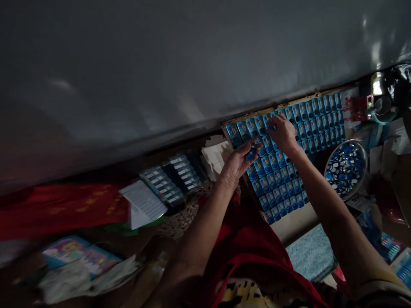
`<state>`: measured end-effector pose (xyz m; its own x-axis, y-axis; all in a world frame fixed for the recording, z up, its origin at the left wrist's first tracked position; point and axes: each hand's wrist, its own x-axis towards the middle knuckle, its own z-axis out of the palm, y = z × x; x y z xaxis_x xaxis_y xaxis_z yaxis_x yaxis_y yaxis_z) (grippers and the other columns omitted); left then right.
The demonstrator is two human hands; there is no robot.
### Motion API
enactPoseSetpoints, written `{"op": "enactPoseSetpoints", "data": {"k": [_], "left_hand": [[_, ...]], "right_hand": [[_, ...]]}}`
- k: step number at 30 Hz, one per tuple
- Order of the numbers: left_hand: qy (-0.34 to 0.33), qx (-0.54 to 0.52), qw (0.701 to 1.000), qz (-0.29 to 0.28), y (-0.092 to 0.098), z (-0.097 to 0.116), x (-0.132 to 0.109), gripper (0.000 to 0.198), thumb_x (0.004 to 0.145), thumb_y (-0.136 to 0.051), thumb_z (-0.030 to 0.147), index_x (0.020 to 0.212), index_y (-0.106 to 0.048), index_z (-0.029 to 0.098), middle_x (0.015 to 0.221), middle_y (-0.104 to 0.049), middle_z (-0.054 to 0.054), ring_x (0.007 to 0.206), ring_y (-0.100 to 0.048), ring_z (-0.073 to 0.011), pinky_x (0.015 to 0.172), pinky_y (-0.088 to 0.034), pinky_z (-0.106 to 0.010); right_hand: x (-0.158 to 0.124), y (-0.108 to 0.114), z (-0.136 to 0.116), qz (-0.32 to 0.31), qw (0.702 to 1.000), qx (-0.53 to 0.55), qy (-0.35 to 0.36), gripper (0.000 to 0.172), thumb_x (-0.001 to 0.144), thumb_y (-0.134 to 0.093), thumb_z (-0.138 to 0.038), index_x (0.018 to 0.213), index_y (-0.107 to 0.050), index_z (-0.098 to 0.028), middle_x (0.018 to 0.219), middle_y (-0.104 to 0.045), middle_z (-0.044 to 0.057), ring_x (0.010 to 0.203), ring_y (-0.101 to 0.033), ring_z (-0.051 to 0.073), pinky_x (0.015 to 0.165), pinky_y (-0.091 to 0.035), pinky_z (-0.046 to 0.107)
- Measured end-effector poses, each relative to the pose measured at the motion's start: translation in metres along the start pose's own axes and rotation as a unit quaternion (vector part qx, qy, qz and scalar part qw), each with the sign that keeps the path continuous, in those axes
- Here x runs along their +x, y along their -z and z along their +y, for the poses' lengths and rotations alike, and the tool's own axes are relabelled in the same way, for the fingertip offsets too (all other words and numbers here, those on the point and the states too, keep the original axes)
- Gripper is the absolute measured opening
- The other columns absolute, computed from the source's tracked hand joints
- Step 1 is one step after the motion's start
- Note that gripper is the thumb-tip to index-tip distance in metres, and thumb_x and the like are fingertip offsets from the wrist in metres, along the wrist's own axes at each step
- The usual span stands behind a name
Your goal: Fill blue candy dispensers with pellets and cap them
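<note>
A flat board (297, 222) holds rows of several small blue cards (282, 171), laid side by side. My left hand (237, 162) hovers over the board's left part, fingers pinched on a few round blue pieces (251, 154). My right hand (282, 132) rests further back on the card rows, fingers curled down and pressing a blue piece (271, 127) onto a card near the board's far edge.
A metal bowl (330, 159) of blue and white round pieces stands right of the board. Stacks of packaged cards (173, 179) and white papers (215, 156) lie to the left, red cloth (61, 209) beyond. A grey wall (160, 64) rises behind. Tape rolls and clutter (382, 102) sit far right.
</note>
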<state>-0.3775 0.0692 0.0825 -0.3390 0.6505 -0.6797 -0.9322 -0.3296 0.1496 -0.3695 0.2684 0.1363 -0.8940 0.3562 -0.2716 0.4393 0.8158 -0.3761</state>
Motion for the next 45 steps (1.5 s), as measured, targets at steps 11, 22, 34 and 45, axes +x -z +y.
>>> {"op": "enactPoseSetpoints", "data": {"k": [11, 22, 34, 45], "left_hand": [[-0.006, 0.008, 1.000, 0.029, -0.003, -0.027, 0.010, 0.023, 0.078, -0.093, 0.030, 0.086, -0.075, 0.018, 0.080, -0.075, 0.002, 0.068, -0.066, -0.0089, 0.066, -0.052, -0.020], [-0.047, -0.009, 0.999, 0.017, 0.003, 0.015, -0.014, 0.033, 0.103, -0.063, 0.041, 0.113, -0.080, 0.015, 0.112, -0.082, -0.013, 0.105, -0.077, -0.0217, 0.094, -0.062, -0.034], [-0.075, -0.080, 0.994, 0.013, -0.005, 0.013, -0.015, 0.034, 0.095, -0.052, 0.021, 0.118, -0.076, 0.014, 0.108, -0.080, -0.011, 0.107, -0.075, -0.0225, 0.106, -0.057, -0.041], [-0.165, -0.163, 0.972, 0.040, -0.011, -0.011, -0.019, 0.041, 0.089, -0.062, 0.019, 0.128, -0.075, 0.022, 0.080, -0.067, 0.000, 0.071, -0.063, -0.0121, 0.084, -0.055, -0.026]], "right_hand": [[-0.053, -0.032, -0.024, -0.029, 0.997, 0.058, 0.031, 0.022, 0.083, -0.066, -0.011, 0.096, -0.079, -0.023, 0.092, -0.077, 0.003, 0.094, -0.069, 0.024, 0.094, -0.052, 0.036], [0.023, -0.018, -0.015, -0.049, 0.986, -0.133, -0.083, 0.016, 0.090, -0.067, -0.020, 0.100, -0.078, -0.023, 0.110, -0.078, 0.009, 0.101, -0.072, 0.026, 0.086, -0.053, 0.036], [0.010, -0.005, -0.028, -0.035, 0.990, -0.106, -0.088, 0.014, 0.088, -0.070, -0.026, 0.102, -0.071, -0.023, 0.101, -0.078, 0.006, 0.091, -0.069, 0.024, 0.082, -0.049, 0.035], [-0.101, -0.072, -0.063, 0.055, 0.963, 0.250, -0.090, 0.014, 0.090, -0.072, -0.034, 0.102, -0.075, -0.028, 0.103, -0.081, 0.001, 0.092, -0.075, 0.019, 0.089, -0.058, 0.030]]}}
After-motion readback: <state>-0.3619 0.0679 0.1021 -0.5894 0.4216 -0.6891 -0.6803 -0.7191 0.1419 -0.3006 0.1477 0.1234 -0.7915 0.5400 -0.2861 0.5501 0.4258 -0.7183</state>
